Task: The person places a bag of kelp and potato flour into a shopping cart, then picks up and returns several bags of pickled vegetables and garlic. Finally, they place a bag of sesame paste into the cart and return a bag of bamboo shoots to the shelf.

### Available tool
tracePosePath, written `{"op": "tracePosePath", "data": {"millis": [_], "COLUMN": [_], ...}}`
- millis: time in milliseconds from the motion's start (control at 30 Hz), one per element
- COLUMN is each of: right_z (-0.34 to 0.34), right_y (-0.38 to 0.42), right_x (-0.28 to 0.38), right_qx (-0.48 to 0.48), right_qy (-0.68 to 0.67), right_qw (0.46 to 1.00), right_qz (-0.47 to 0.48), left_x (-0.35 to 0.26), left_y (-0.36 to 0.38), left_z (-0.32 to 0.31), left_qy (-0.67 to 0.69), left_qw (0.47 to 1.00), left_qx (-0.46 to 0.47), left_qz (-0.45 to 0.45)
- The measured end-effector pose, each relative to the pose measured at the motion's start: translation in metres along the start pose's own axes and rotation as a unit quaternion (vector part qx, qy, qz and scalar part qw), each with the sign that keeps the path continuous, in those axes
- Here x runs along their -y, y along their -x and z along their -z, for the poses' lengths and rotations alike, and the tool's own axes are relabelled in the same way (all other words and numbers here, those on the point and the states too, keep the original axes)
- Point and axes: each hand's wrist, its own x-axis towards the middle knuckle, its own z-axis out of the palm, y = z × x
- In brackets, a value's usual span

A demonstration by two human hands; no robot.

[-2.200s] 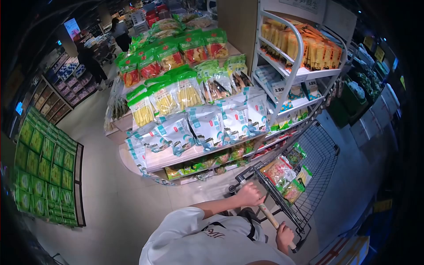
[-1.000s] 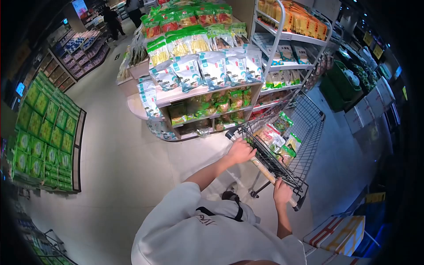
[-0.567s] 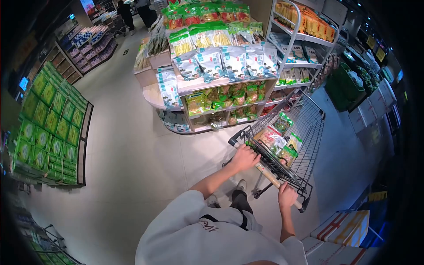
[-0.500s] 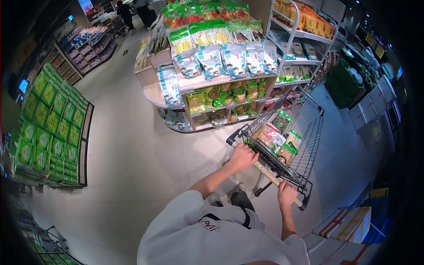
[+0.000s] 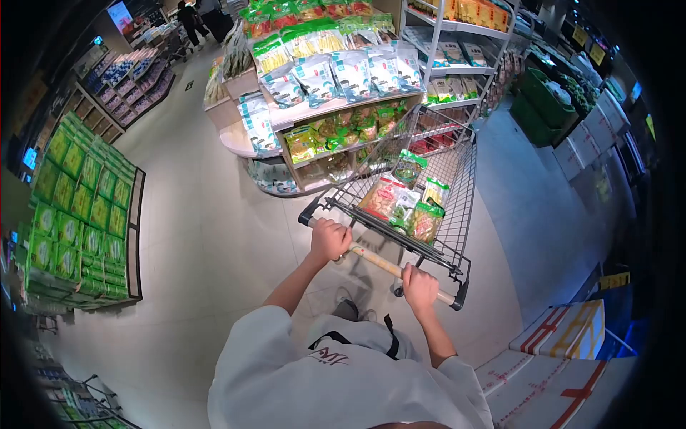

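A wire shopping cart (image 5: 457, 207) stands in front of me, its basket pointing up and to the right. My left hand (image 5: 331, 239) is wrapped round the left part of the cart handle (image 5: 376, 261). Near the handle's right end, my right hand (image 5: 419, 287) is closed round it too. Several food packs lie inside the basket: a red and clear bag (image 5: 383, 198), a green-topped pack (image 5: 409, 168), a yellowish pack (image 5: 435, 191) and a green and brown bag (image 5: 426, 222).
A stepped display (image 5: 314, 118) of bagged goods is just beyond the cart, beside a white rack (image 5: 446, 70). Green packs are stacked (image 5: 82, 207) at left. White boxes (image 5: 539, 379) are at lower right, a green bin (image 5: 539, 107) at upper right. People (image 5: 189, 25) are far off.
The cart and both hands have shifted left in view, and the cart has turned slightly leftward. The display and rack also appear farther left and higher. Both hands have kept their grip.
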Motion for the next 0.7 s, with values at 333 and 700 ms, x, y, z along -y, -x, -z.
{"op": "tracePosePath", "data": {"millis": [333,700], "right_z": [0.006,0.016], "right_y": [0.033,0.065], "right_x": [0.016,0.048], "right_qx": [0.005,0.009], "right_qy": [-0.034,-0.014], "right_qw": [0.997,0.995], "right_qz": [0.074,0.093], "left_x": [-0.017,-0.031], "left_y": [0.06,0.12], "left_z": [0.046,0.1], "left_qy": [-0.065,-0.062], "left_qw": [0.996,0.996], "left_qx": [0.021,-0.027], "left_qz": [0.058,0.065]}}
